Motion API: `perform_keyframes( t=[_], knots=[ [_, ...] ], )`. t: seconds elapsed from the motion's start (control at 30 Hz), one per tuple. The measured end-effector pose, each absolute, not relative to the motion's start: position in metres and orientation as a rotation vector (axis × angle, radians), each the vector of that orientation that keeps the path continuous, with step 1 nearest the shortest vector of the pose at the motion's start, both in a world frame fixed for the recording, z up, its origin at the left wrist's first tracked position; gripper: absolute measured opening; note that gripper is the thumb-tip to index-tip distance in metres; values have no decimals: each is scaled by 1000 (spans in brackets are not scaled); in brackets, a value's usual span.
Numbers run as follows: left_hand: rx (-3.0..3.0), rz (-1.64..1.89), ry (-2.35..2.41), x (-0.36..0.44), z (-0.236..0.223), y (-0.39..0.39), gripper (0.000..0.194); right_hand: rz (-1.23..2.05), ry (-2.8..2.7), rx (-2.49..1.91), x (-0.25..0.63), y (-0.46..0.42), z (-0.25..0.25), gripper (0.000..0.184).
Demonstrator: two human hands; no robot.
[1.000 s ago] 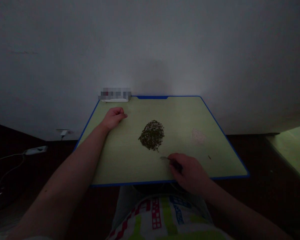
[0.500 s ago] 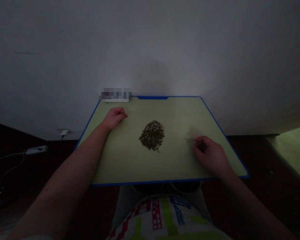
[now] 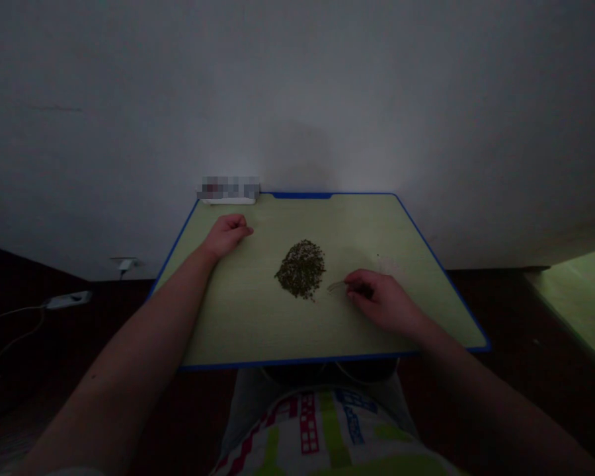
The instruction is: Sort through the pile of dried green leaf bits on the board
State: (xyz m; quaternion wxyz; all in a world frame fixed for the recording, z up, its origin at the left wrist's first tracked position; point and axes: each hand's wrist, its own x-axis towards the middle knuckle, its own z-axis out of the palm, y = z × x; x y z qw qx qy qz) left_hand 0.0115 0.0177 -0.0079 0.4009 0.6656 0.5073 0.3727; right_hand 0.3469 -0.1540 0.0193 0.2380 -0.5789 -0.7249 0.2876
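Note:
A pile of small dark green-brown grains [image 3: 301, 270], with paler ones mixed in, lies at the middle of the small table [image 3: 258, 330]. My right hand [image 3: 379, 299] pinches a pair of thin metal tweezers [image 3: 336, 286]. Their tips are just right of the pile, a little apart from each other; whether a grain sits between them is too small to tell. Curled closed, my left hand [image 3: 228, 236] rests on the tabletop left of the pile, with nothing visible in it. Beyond my right hand is one dark grain [image 3: 377, 255] by a faint pale patch.
A white box-like item [image 3: 231, 192], its front blurred out, stands at the table's far left corner. The table has a blue rim and meets a grey wall [image 3: 297, 86]. On the floor at left lies a power strip [image 3: 69, 300] with cables.
My right hand has moved left with the tweezers, toward the pile. The dark grain and pale patch now show where the hand was nearer before. My left hand stays put.

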Motion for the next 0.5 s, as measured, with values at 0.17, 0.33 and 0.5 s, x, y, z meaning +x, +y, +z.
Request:
perform_keyframes(
  t=[0.17,0.33,0.5],
  knots=[
    [1689,953,1281,12,-8,18,27,812,-2108,-1566,331,-146,21,23],
    [1714,950,1281,11,-9,19,28,824,-2190,-1517,326,-140,21,23],
    [1699,935,1271,11,-7,19,28,823,-2198,-1514,324,-140,20,22]
  ],
)
